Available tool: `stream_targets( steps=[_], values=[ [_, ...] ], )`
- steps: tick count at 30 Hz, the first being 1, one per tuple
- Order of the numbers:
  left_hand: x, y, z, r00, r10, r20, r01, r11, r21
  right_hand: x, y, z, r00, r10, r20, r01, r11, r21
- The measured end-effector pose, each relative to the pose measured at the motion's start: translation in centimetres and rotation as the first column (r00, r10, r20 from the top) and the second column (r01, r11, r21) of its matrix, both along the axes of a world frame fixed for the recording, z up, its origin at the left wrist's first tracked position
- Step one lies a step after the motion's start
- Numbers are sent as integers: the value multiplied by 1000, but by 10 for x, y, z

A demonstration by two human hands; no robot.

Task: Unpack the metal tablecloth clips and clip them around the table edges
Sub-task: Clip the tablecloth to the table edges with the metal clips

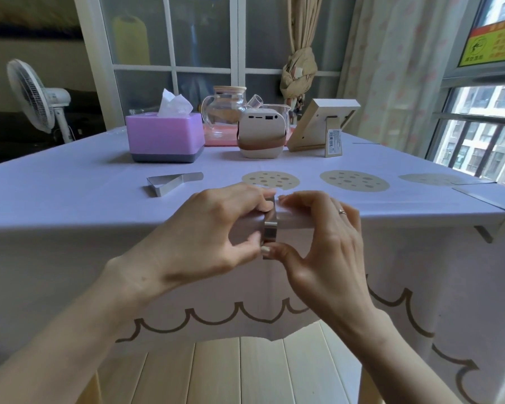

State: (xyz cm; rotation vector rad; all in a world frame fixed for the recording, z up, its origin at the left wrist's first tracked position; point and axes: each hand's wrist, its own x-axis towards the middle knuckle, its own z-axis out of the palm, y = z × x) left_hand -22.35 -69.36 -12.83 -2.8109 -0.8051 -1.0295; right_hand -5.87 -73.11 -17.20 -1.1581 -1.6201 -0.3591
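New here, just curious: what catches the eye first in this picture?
At centre, the left hand and right hand pinch a metal clip over the lilac tablecloth at its near edge. A spare clip lies on the cloth behind them to the left; a purple tissue box stands farther back.

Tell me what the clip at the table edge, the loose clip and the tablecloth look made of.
The clip at the table edge: polished metal, probably steel, mirroring its surroundings. The loose clip: the same shiny bent metal strip. The tablecloth: smooth lilac sheet with faint sheen, perhaps vinyl or coated fabric; unclear.
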Motion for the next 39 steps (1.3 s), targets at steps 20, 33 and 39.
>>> stream_targets(
  steps=[20, 33, 39],
  values=[
    [8, -3, -2, 991, 129, 22, -131, 983, 128, -3, 9, 2, 997, -67, -48, 70, 995, 65],
    [0, 1, 2, 994, 69, 86, -63, 996, -70, 3, 5, 5, 998, -28, 49, 29, 1000, -7],
    [0, -3, 4, 994, 40, 106, -32, 996, -77, 2, 6, 3, 996, -78, 53, 78, 997, 9]
  ],
)
